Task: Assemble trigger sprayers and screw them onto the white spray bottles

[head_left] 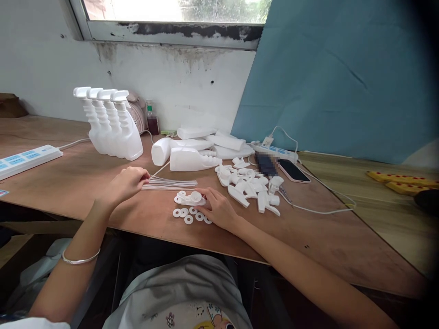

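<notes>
Between the closed fingers of my left hand (128, 183) is a thin white tube (160, 170), slanting up toward the bottles. Below it, a bundle of similar white tubes (171, 183) lies on the table. My right hand (219, 208) has its fingers closed on a white spray trigger head (195, 197), which lies low over the tabletop. Several flat white ring washers (188, 220) are scattered in front of that head, some partly under my right hand. To the right is a heap of loose white trigger heads (247, 183).
Empty-looking white bottles (194, 159) lie piled at the back. Several upright bottles with trigger heads (118, 132) stand at left, near a power strip (30, 160). A phone (294, 171) and white cable (322, 212) are at right. A small bottle of dark liquid (152, 121) stands by the wall.
</notes>
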Motion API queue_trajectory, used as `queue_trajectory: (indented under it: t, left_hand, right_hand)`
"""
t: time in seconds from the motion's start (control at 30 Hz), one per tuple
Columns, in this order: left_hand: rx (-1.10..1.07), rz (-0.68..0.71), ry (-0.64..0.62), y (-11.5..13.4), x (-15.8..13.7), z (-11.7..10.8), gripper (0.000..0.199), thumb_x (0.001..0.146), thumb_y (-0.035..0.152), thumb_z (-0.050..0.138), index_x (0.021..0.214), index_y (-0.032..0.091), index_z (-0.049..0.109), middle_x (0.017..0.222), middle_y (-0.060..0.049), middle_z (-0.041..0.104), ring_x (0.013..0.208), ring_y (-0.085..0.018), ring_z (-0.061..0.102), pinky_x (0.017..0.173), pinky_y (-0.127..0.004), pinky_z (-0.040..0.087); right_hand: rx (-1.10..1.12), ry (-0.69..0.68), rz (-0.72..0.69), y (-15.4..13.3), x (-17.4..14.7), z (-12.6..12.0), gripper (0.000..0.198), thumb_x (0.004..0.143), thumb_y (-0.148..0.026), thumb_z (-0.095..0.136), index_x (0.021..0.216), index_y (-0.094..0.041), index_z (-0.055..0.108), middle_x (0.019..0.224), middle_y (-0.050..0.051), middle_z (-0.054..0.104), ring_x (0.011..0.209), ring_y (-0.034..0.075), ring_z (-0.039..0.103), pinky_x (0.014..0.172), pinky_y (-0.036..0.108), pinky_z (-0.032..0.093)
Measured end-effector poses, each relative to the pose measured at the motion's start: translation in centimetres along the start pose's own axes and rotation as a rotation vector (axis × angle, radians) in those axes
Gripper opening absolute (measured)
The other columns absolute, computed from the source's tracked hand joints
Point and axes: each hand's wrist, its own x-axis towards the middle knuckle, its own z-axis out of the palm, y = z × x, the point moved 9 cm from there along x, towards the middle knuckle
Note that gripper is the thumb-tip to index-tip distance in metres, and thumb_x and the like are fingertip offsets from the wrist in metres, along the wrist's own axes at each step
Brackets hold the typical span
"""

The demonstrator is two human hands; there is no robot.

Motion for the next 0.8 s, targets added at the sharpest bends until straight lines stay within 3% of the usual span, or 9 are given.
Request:
queue_trajectory:
  t: [0.2,0.3,0.4,0.53,0.8]
  left_hand:
    - [-0.621,0.171,0.156,4.7,-0.8,-1.4,0.023,0.075,0.036,0.056,0.08,0.015,0.062,0.077,-0.005,0.063,0.068,-0.015,0.058,0.063,-0.026,0.047]
    - [-0.992,0.148,0.198,6.9,-0.9,0.0,0.024,0.072,0.036,0.063,0.076,0.013,0.056,0.074,-0.004,0.062,0.063,-0.013,0.059,0.063,-0.027,0.05]
    - [-1.221,0.116,0.158,8.6,-0.5,2.3,0.025,0.071,0.034,0.065,0.073,0.013,0.051,0.073,-0.005,0.063,0.066,-0.014,0.062,0.066,-0.028,0.052]
    - [-1.302,0.101,0.114,9.2,-0.3,4.0,0.026,0.072,0.033,0.065,0.075,0.013,0.049,0.071,-0.005,0.065,0.066,-0.015,0.063,0.065,-0.028,0.052]
    - [-1.243,0.118,0.149,9.0,-0.5,4.5,0.025,0.073,0.034,0.064,0.076,0.015,0.048,0.072,-0.003,0.062,0.07,-0.015,0.063,0.068,-0.028,0.052]
  right_hand:
    - [0.011,-0.017,-0.007,0.1,-0.1,0.3,0.036,0.082,-0.036,0.055,0.112,-0.018,0.045,0.097,0.01,0.06,0.092,0.022,0.058,0.078,0.036,0.049]
    - [0.007,-0.013,-0.007,0.1,-0.1,0.3,0.036,0.081,-0.036,0.055,0.111,-0.019,0.046,0.097,0.009,0.06,0.09,0.022,0.058,0.077,0.036,0.049]
    - [0.0,-0.012,-0.002,0.0,-0.1,0.2,0.036,0.08,-0.036,0.056,0.11,-0.019,0.046,0.095,0.009,0.06,0.087,0.022,0.059,0.075,0.036,0.049]
    - [-0.01,-0.022,-0.008,-0.2,0.0,0.2,0.035,0.08,-0.035,0.057,0.11,-0.019,0.047,0.094,0.008,0.06,0.086,0.022,0.059,0.074,0.036,0.049]
    - [-0.006,-0.007,-0.024,-0.2,0.0,0.1,0.037,0.081,-0.037,0.056,0.112,-0.019,0.047,0.094,0.009,0.06,0.086,0.022,0.059,0.074,0.036,0.049]
